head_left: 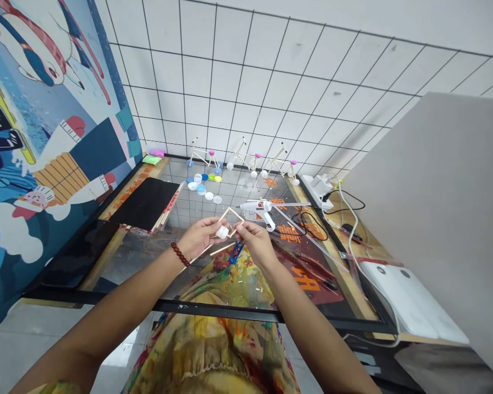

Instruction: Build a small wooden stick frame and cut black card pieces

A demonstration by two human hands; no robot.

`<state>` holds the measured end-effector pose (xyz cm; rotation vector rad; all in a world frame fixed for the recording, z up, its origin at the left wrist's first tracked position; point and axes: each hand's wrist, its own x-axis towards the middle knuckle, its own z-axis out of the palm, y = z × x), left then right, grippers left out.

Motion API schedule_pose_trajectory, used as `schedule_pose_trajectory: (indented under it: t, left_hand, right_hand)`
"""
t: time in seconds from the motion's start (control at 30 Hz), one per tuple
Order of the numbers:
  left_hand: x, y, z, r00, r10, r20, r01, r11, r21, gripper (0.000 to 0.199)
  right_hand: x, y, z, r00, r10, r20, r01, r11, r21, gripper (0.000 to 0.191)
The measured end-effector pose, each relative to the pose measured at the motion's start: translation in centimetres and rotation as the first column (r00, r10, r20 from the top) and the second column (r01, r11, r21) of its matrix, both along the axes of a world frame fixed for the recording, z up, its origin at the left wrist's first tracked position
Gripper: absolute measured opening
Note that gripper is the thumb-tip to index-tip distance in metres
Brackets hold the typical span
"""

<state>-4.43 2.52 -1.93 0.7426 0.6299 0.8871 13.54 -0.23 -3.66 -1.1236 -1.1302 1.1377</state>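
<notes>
Head view: stick frame [236,214] in 2 hands [201,236] [255,241]

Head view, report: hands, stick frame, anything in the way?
Left hand on stick frame and white cap; right hand gripping frame's other side. Frame held between both hands. Glue gun close beyond right hand.

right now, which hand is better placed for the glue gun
Probably the right hand: it is nearer the glue gun, though holding the stick frame; the left hand, farther away, holds the white cap.

Left grip [199,236] holds 1 white cap [222,232]; right grip [258,241], stick frame [237,214].
</notes>
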Motion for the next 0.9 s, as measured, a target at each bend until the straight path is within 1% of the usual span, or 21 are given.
schedule_pose_trajectory:
  t: [0.1, 0.2, 0.3, 0.43, 0.47, 0.53, 0.6, 0.63, 0.67, 0.7, 0.73, 0.77, 0.83, 0.87, 0.9]
  left_hand:
    - [0.0, 0.1, 0.1, 1.000, 0.009, -0.016, -0.009, 1.000, -0.007, 0.027]
    - [0.1, 0.0, 0.1, 0.998, 0.040, -0.051, -0.039, 0.999, 0.022, 0.030]
    - [0.2, -0.1, 0.1, 0.991, 0.089, -0.104, -0.080, 0.993, 0.089, 0.033]
    - [0.4, -0.4, 0.3, 0.978, 0.129, -0.161, -0.096, 0.975, 0.201, 0.031]
    - [0.5, -0.5, 0.3, 0.976, 0.141, -0.169, -0.099, 0.967, 0.233, 0.034]
    - [0.8, -0.6, 0.1, 0.971, 0.148, -0.190, -0.087, 0.950, 0.300, 0.049]
    - [1.1, -0.8, -0.2, 0.968, 0.149, -0.204, -0.071, 0.935, 0.346, 0.066]
    - [1.2, -0.8, -0.4, 0.969, 0.142, -0.202, -0.064, 0.935, 0.350, 0.069]
    - [1.3, -0.8, -0.5, 0.974, 0.129, -0.188, -0.060, 0.939, 0.339, 0.066]
    - [1.2, -0.9, -0.6, 0.981, 0.106, -0.161, -0.051, 0.949, 0.313, 0.060]
    - [1.1, -0.9, -0.6, 0.990, 0.070, -0.121, -0.035, 0.961, 0.273, 0.052]
    - [1.0, -0.8, -0.5, 0.997, 0.022, -0.073, -0.005, 0.974, 0.225, 0.046]
    - [0.5, -0.8, -0.2, 0.996, -0.078, 0.037, 0.073, 0.989, 0.128, 0.043]
    - [0.3, -0.7, -0.1, 0.989, -0.119, 0.088, 0.111, 0.990, 0.087, 0.043]
    - [0.2, -0.6, 0.1, 0.980, -0.156, 0.126, 0.151, 0.987, 0.054, 0.043]
  right_hand:
    - [0.1, 0.0, 0.0, 0.999, -0.005, 0.043, 0.003, 0.999, 0.046, 0.028]
    - [0.1, -0.1, 0.2, 0.999, -0.025, 0.048, 0.023, 0.999, 0.037, 0.029]
    - [0.1, -0.2, 0.5, 0.999, -0.044, 0.021, 0.044, 0.999, 0.003, 0.031]
    - [0.0, -0.2, 0.5, 0.998, -0.067, 0.016, 0.067, 0.998, -0.007, 0.032]
    - [-0.1, -0.2, 0.5, 0.997, -0.075, 0.015, 0.075, 0.997, 0.003, 0.032]
    - [-0.3, -0.3, 0.5, 0.996, -0.089, 0.018, 0.089, 0.995, 0.037, 0.030]
    - [-0.7, -0.5, 0.7, 0.996, -0.076, 0.036, 0.074, 0.995, 0.074, 0.028]
    - [-0.9, -0.7, 0.9, 0.997, -0.058, 0.051, 0.054, 0.994, 0.091, 0.027]
    - [-0.9, -0.9, 1.1, 0.997, -0.044, 0.069, 0.037, 0.994, 0.107, 0.026]
    - [-1.0, -1.0, 1.3, 0.995, -0.047, 0.085, 0.036, 0.992, 0.124, 0.025]
    - [-0.9, -1.1, 1.5, 0.993, -0.075, 0.095, 0.061, 0.988, 0.145, 0.024]
    - [-0.7, -1.2, 1.6, 0.987, -0.126, 0.096, 0.108, 0.980, 0.168, 0.024]
    - [-0.3, -1.1, 1.7, 0.969, -0.234, 0.079, 0.216, 0.957, 0.193, 0.025]
    - [-0.1, -0.9, 1.6, 0.962, -0.263, 0.068, 0.246, 0.950, 0.193, 0.026]
    - [0.0, -0.7, 1.5, 0.963, -0.265, 0.057, 0.251, 0.950, 0.184, 0.027]
